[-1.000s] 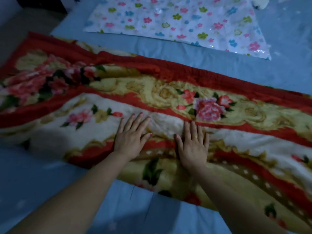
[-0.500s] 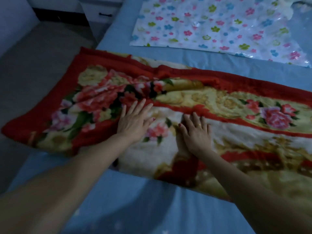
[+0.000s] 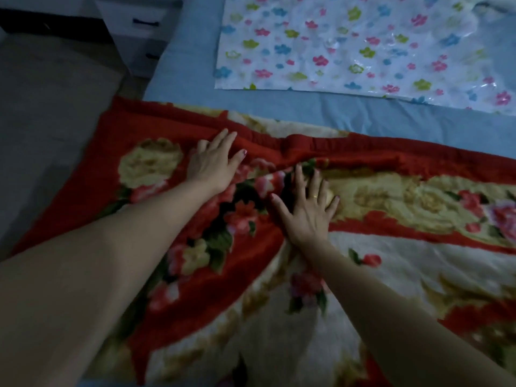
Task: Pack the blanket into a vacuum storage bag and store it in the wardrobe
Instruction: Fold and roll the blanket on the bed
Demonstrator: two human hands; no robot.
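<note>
Fingers (image 3: 314,177) of both hands flat atop blanket (image 3: 391,261).

Somebody's bedroom at home, pretty dim lighting.

You've got a bed with a blue sheet (image 3: 349,113) taking up most of the view, a thick red floral blanket (image 3: 391,191) spread across it, and a flower-print vacuum storage bag (image 3: 363,46) lying flat further back. Off the bed's left edge there's plain grey floor (image 3: 50,101), and up in the corner a white drawer unit (image 3: 136,29) with dark handles sits right beside the bed. Total household stuff, nothing workshop or shop-like.
</note>
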